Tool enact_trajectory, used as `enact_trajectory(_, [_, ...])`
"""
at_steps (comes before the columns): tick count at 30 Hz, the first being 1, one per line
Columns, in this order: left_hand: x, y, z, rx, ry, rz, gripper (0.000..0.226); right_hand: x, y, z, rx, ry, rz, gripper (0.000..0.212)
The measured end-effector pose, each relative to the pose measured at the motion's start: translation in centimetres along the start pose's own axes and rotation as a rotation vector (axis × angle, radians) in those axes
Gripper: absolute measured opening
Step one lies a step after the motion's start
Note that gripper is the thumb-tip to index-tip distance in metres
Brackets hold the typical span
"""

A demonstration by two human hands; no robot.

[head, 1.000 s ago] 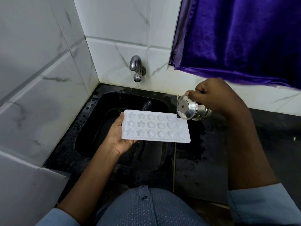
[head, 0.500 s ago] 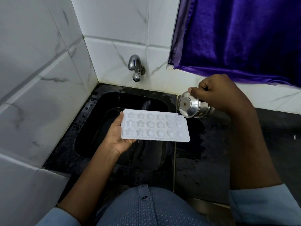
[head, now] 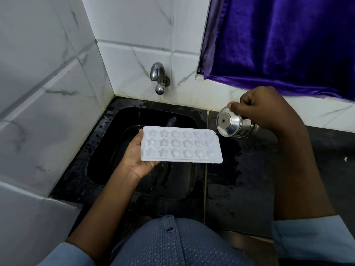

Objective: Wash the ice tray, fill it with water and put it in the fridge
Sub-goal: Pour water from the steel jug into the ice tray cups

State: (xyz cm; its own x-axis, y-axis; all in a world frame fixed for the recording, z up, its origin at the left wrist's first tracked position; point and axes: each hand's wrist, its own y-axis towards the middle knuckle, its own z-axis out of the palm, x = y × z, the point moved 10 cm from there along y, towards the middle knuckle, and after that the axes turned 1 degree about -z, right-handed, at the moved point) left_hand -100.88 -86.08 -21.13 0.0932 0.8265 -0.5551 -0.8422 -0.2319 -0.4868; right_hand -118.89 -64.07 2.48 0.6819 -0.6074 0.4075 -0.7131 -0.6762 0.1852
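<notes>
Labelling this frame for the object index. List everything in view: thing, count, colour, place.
ice tray: 1, white, held level over the sink
steel pot: 1, silver, tilted at the tray's far right corner
tap: 1, chrome, on the back wall above the sink
sink: 1, black, set in the counter's left part
counter: 1, black, wet, right of the sink
wall tiles: many, white marbled, left and back walls
curtain: 1, purple, upper right
shirt: 1, blue, bottom centre
sleeves: 2, light blue, bottom corners
left hand: holds the tray's left end
right hand: grips the pot
</notes>
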Motion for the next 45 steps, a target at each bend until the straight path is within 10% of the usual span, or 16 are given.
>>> enact_trajectory(45, [-1.1, -0.5, -1.5, -0.093, -0.049, 0.033, 0.062, 0.5, -1.5, 2.2, 0.127, 0.001, 0.063, 0.055])
